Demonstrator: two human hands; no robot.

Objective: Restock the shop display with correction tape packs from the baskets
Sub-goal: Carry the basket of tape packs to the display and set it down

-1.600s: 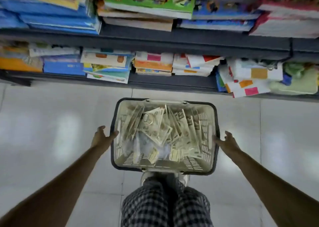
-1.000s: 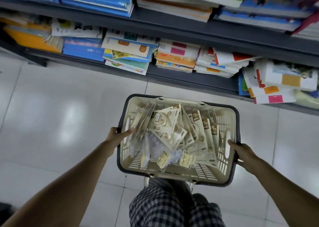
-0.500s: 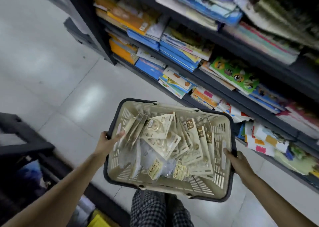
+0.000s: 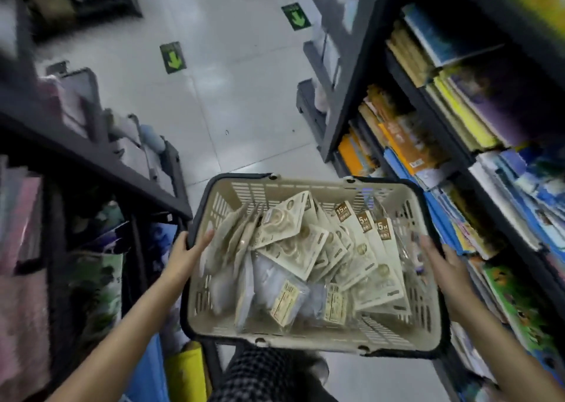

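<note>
A beige plastic basket (image 4: 305, 187) with a dark rim is held in the air in front of me, above the floor. It is full of several cream-coloured correction tape packs (image 4: 321, 258), some in clear bags. My left hand (image 4: 186, 255) grips the basket's left rim, thumb over the edge. My right hand (image 4: 440, 264) grips the right rim. Both arms reach in from the bottom of the view.
A dark shelf unit (image 4: 351, 111) packed with books and notebooks (image 4: 406, 145) runs along the right. Another dark shelf (image 4: 91, 154) with goods stands on the left. A tiled aisle floor (image 4: 232, 96) with green arrow stickers (image 4: 172, 58) stretches ahead between them.
Both hands took hold of the basket's rims and lifted it off the floor. The view has swung left, from facing the book shelf to looking down the aisle.
</note>
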